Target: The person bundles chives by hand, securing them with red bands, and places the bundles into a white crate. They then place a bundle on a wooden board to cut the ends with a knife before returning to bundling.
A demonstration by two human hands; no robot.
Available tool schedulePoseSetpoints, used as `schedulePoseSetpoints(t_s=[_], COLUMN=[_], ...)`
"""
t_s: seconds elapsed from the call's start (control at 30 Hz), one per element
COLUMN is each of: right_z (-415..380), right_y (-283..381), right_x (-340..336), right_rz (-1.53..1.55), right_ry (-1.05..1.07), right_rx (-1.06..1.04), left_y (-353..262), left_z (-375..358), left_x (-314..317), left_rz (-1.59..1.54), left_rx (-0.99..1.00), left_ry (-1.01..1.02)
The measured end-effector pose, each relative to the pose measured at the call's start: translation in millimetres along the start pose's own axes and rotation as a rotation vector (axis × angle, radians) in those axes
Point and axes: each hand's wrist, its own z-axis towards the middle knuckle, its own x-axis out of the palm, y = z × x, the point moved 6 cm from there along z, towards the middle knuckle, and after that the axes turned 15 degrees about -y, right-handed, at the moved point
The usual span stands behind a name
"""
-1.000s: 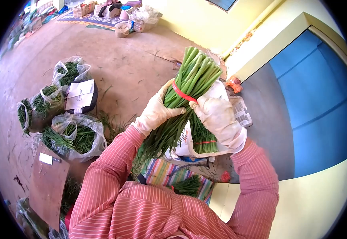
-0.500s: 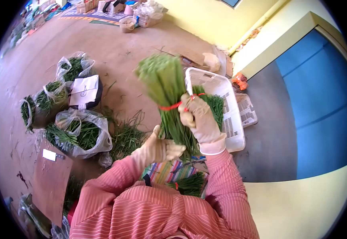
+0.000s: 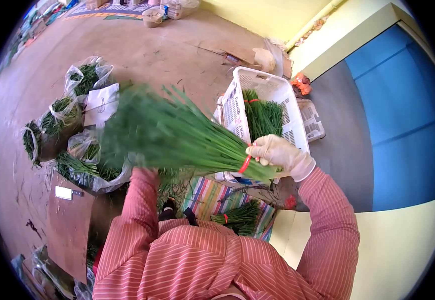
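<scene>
- And here, clasps a leafy bundle (image 3: 177, 137) in the right hand (image 3: 276, 152), fingers closed at the stem end, right by the red band (image 3: 246, 164)!
- Holds the bundle slantwise mid-view, leafy end blurred toward 10 o'clock, stem ends toward 4.
- Over at 9 o'clock, tucks the left hand (image 3: 136, 161) mostly behind the leaves; cannot tell that grip.
- At 1 o'clock, spot a white basket (image 3: 298, 120), with banded greens (image 3: 265, 117) inside.
- Look down to 6: see a striped mat (image 3: 202, 195) under another bundle (image 3: 241, 216).
- Between 9 and 10, find plastic bags (image 3: 60, 137) of greens.
</scene>
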Motion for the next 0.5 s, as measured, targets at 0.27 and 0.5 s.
schedulePoseSetpoints(t_s=[0.27,0.5], right_z=[-64.6,-79.0], right_y=[110.0,145.6], right_x=[-65.6,-52.2], right_rz=[-0.45,-0.727], right_ry=[-0.357,-0.381], right_rx=[-0.426,-0.762], left_y=[-166.2,-42.9], left_z=[-55.6,-160.4], left_x=[103.6,289.5], left_rz=[0.106,1.107], left_rx=[0.243,0.215], left_ry=[0.459,0.972])
